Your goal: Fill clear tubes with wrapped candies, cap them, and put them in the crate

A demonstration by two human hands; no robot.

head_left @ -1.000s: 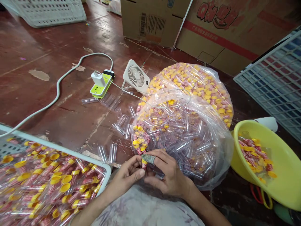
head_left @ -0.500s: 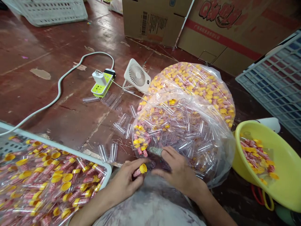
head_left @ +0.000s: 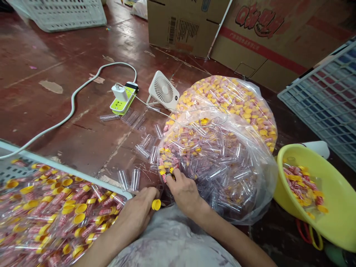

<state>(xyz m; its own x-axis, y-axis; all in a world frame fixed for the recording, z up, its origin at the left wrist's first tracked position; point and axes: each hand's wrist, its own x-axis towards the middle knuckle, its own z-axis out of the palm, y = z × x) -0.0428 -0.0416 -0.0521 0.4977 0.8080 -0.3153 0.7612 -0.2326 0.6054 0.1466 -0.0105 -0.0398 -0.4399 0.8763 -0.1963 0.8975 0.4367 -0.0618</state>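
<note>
From here, the left hand [head_left: 141, 207] is clamped on a small tube with a round yellow plastic cap [head_left: 156, 204], probably light, stiff and slick, best pinched below the cap. The right hand [head_left: 184, 190], grip unclear to me, bends over red-patterned, yellow-capped tubes [head_left: 167, 162].

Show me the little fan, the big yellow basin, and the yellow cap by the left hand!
Little fan [head_left: 163, 90]: head view, on its round grille.
Yellow basin [head_left: 339, 207]: head view, on its bare inside.
Yellow cap [head_left: 156, 204]: head view, on its round end, at the left hand [head_left: 142, 205].
</note>
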